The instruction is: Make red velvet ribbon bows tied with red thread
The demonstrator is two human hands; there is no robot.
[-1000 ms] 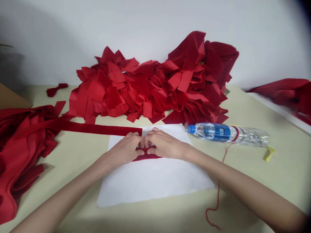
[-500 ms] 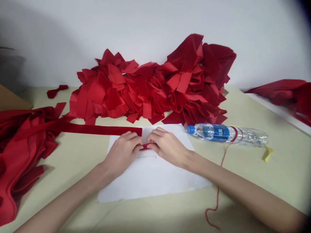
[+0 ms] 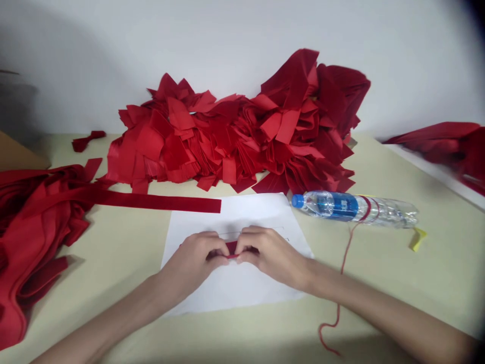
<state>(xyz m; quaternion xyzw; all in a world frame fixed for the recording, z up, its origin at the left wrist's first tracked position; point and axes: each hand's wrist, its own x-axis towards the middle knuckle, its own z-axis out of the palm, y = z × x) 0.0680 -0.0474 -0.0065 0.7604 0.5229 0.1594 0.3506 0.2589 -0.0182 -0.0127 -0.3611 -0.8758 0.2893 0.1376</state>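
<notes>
My left hand [image 3: 195, 260] and my right hand [image 3: 271, 253] meet over a white paper sheet [image 3: 242, 215]. Both pinch a small folded red fabric piece [image 3: 231, 248] between their fingertips, and most of it is hidden by the fingers. A long red fabric strip [image 3: 159, 202] lies just beyond the paper's far left corner, running left to a heap of red strips [image 3: 34, 227].
A big pile of cut red fabric pieces [image 3: 242, 136] fills the back of the beige table [image 3: 435, 263]. A plastic water bottle [image 3: 356, 208] lies on its side to the right, wound with red thread [image 3: 343, 263] that trails toward me. More red cloth [image 3: 450, 141] lies far right.
Both hands have drawn nearer to me across the paper, gathering the red piece into a tighter fold between the fingertips. The paper has shifted slightly.
</notes>
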